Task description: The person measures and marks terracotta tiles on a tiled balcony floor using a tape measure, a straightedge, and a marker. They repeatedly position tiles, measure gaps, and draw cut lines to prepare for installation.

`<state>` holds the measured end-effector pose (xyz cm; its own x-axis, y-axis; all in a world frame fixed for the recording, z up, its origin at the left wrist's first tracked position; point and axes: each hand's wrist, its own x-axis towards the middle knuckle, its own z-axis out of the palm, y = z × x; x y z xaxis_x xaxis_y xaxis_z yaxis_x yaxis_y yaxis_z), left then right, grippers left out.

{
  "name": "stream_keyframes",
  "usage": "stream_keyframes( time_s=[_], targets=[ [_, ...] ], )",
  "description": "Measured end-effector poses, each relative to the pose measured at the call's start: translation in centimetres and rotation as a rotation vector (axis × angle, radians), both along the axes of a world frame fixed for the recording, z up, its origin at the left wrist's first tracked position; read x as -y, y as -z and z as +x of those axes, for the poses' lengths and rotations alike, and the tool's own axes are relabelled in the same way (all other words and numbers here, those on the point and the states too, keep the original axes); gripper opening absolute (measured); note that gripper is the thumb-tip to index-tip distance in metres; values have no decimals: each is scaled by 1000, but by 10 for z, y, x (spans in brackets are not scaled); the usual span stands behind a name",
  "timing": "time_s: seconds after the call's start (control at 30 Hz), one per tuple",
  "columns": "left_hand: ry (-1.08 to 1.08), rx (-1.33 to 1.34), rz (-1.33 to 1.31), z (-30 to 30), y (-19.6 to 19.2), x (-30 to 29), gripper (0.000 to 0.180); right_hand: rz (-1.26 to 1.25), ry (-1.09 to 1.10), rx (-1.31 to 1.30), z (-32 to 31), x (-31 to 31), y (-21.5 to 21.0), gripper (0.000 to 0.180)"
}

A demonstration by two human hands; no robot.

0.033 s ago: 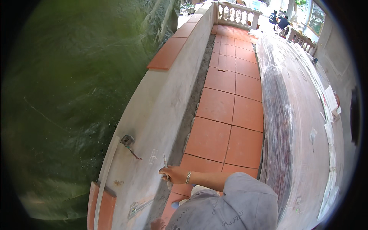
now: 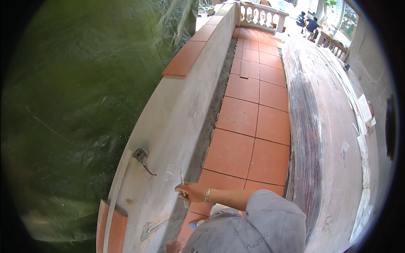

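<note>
My right hand [image 2: 194,192], with a metal bracelet at the wrist, is closed round a slim pen-like tool [image 2: 182,176]. Its thin tip points away from me, over the inner edge of the pale wall top [image 2: 177,109]. Beyond the hand, a tape measure [image 2: 140,154] with a dark cord lies on the wall. A long pale straightedge [image 2: 117,194] runs along the outer edge, across a terracotta tile [image 2: 118,227]. Nearer me is a narrow metal tool [image 2: 155,227]. Part of what seems to be my left hand [image 2: 173,247] shows at the lower edge; its fingers cannot be made out.
Terracotta floor tiles [image 2: 230,152] run ahead beside a rough mortar strip [image 2: 205,130]. More tiles [image 2: 184,59] cap the far wall. Green sheeting [image 2: 76,105] hangs at left; a plastic-wrapped surface [image 2: 306,139] borders the right. A balustrade [image 2: 259,17] and two people [image 2: 311,25] are far off.
</note>
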<state>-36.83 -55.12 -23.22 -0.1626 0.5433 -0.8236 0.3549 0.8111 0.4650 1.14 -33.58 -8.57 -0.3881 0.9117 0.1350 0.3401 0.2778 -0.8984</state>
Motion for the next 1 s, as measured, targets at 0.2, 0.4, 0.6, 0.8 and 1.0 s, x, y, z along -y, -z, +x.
stream_keyframes(
  time_s=[0.2,0.4,0.6,0.8,1.0],
  targets=[
    [61,5,43,0,11,-3,37,-32,-7,51,5,-9,-1,26],
    [153,6,98,-5,23,-1,37,-27,-2,56,7,-9,-3,27],
    [331,-5,218,-15,35,11,37,-36,-6,48,7,-11,-2,26],
    [674,-11,502,-32,46,34,37,69,20,-70,5,-9,2,25],
    [1161,-288,1177,-51,48,37,43,34,10,4,7,-9,-1,27]
  ],
)
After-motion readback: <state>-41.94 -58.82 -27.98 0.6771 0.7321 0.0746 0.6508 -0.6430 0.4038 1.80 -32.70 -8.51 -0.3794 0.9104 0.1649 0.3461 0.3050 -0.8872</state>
